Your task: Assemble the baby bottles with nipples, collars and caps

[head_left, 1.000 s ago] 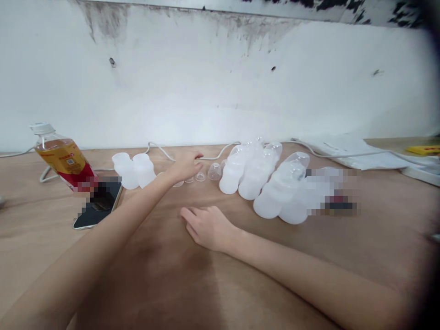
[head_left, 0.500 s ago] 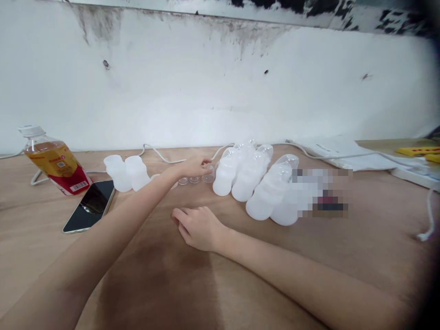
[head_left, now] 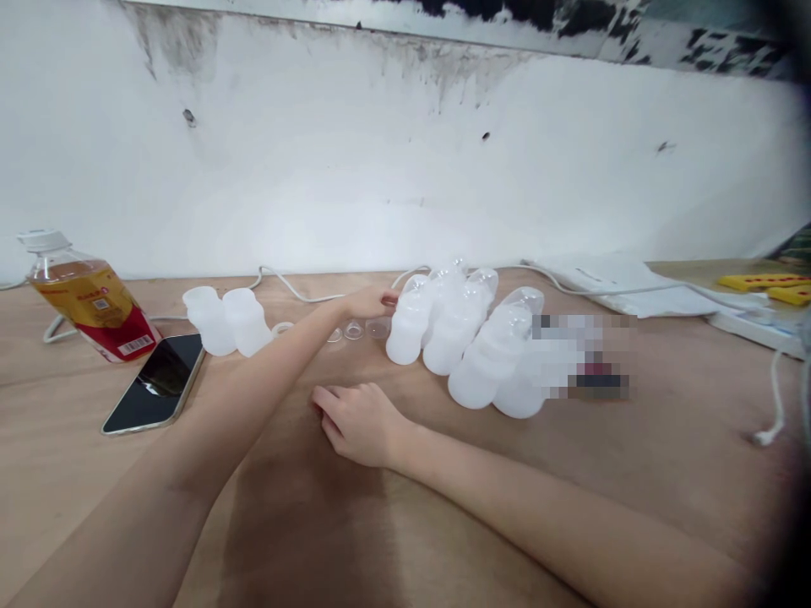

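My left hand (head_left: 375, 301) reaches across the table to the left side of the nearest capped bottle (head_left: 409, 329). Its fingers are slightly bent and apart at the bottle's upper part; whether they touch it I cannot tell. This frosted white bottle with a clear domed cap stands in a group of several (head_left: 459, 325). Below the left hand lie small clear plastic pieces (head_left: 353, 329), partly hidden by my forearm. Two frosted bottle bodies without caps (head_left: 244, 321) stand left of that forearm. My right hand (head_left: 361, 422) rests on the table, fingers curled closed, with nothing visible in them.
A drink bottle (head_left: 95, 304) with a red and yellow label and a phone (head_left: 155, 384) are at the left. White cable (head_left: 295, 291) runs along the wall. White plastic sheeting (head_left: 614, 283), a power strip (head_left: 753, 325) and a yellow object (head_left: 748, 283) lie at the right.
My left hand has moved right, from above the small clear pieces to the nearest capped bottle. My right hand stays put. The view has shifted slightly.
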### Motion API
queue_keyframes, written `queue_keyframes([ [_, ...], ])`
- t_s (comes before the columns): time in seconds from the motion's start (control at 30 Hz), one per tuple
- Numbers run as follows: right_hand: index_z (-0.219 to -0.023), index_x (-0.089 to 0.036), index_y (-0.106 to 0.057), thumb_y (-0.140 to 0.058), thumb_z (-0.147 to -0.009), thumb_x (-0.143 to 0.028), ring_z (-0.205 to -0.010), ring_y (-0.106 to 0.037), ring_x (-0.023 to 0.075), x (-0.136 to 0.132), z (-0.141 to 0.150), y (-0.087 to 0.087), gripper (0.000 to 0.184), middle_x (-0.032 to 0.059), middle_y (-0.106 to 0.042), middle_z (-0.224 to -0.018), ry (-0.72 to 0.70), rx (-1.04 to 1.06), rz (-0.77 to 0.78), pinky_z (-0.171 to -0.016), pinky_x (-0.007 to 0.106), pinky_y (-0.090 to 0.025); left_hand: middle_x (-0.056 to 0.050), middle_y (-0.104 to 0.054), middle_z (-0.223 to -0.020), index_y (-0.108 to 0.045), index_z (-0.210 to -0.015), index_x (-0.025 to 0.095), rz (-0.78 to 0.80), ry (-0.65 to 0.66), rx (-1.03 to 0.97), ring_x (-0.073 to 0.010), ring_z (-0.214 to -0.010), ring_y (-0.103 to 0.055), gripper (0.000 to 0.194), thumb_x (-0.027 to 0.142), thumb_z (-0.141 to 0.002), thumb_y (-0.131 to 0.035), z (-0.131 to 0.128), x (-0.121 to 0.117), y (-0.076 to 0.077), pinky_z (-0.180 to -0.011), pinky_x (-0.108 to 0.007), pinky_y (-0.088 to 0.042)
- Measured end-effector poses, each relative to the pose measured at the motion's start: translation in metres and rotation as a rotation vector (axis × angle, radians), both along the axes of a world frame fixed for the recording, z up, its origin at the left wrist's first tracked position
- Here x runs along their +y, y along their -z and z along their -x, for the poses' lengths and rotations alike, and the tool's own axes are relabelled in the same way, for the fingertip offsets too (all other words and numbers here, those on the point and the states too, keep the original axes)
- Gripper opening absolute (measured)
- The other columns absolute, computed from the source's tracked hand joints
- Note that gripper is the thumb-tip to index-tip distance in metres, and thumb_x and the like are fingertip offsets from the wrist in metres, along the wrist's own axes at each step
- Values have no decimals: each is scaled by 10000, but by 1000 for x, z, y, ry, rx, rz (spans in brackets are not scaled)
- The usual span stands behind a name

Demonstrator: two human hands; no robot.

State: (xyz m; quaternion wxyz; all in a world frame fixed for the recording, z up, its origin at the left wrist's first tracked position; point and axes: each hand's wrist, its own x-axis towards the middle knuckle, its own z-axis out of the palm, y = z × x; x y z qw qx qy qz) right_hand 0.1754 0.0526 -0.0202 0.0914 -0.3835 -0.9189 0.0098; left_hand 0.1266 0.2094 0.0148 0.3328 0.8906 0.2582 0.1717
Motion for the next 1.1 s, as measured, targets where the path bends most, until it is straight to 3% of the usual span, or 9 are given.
queue_keyframes([
  [0.3,-878,-168,-484,-370,-783,-183,-631,-588,159,0,1,1,150,13,-638,-811,-1,5,1,-455,268,-235,-62,-655,-948,-590,-978,96,19,53,-21,-181,-896,-572,308,44,-691,-490,-1,5,5,-846,-315,-408],
  [0.47,-859,-172,-481,-366,-780,-183,-607,-578,153,0,0,5,140,2,-633,-785,-3,15,-31,-452,271,-221,-64,-650,-946,-595,-942,96,3,-5,-96,-197,-924,-561,267,82,-693,-502,-2,3,-1,-842,-322,-406],
  [0.63,-867,-171,-482,-366,-778,-174,-620,-575,149,1,0,5,146,1,-629,-781,-24,45,-39,-464,266,-243,-100,-534,-1141,-474,-1095,103,-89,-191,-337,-173,-1074,-466,358,241,-858,-245,16,-20,-14,-932,-333,-328],
  [0.7,-862,-169,-488,-369,-778,-170,-624,-574,147,2,0,4,145,6,-629,-776,-28,49,-39,-471,262,-254,-95,-537,-1108,-462,-1097,117,-130,-221,-370,-184,-1042,-477,373,355,-836,-344,20,-37,-12,-910,-336,-347],
  [0.8,-858,-165,-503,-385,-779,-172,-598,-564,142,3,-1,6,142,9,-629,-762,-29,40,-67,-466,259,-256,-98,-543,-1053,-494,-1035,130,-219,-301,-282,-227,-981,-489,515,433,-639,-627,13,-59,-3,-855,-362,-382],
  [0.87,-852,-160,-516,-403,-776,-169,-552,-542,128,0,-1,8,137,10,-624,-735,-48,43,-146,-442,255,-242,-106,-545,-1028,-508,-983,125,-220,-392,-260,-235,-943,-498,511,423,-599,-667,7,-70,1,-821,-371,-400],
  [0.93,-810,-168,-524,-410,-775,-146,-495,-495,102,-7,-3,7,121,-10,-596,-666,-173,113,-319,-418,246,-231,-92,-555,-996,-506,-954,129,-190,-434,-321,-218,-913,-511,444,395,-631,-651,8,-82,0,-799,-349,-413],
  [1.03,-744,-202,-513,-473,-753,-135,-521,-458,80,-25,-5,1,78,-46,-520,-625,-491,401,-655,-437,216,-298,-38,-571,-952,-483,-980,158,-213,-359,-436,-174,-891,-526,352,319,-693,-606,28,-110,-9,-789,-286,-417],
  [1.1,-769,-210,-503,-538,-711,-136,-690,-501,105,-35,-6,-6,100,-28,-511,-764,-534,649,-815,-556,230,-404,-18,-566,-909,-466,-991,171,-258,-362,-399,-160,-848,-531,302,275,-724,-560,52,-134,-12,-750,-267,-423],
])
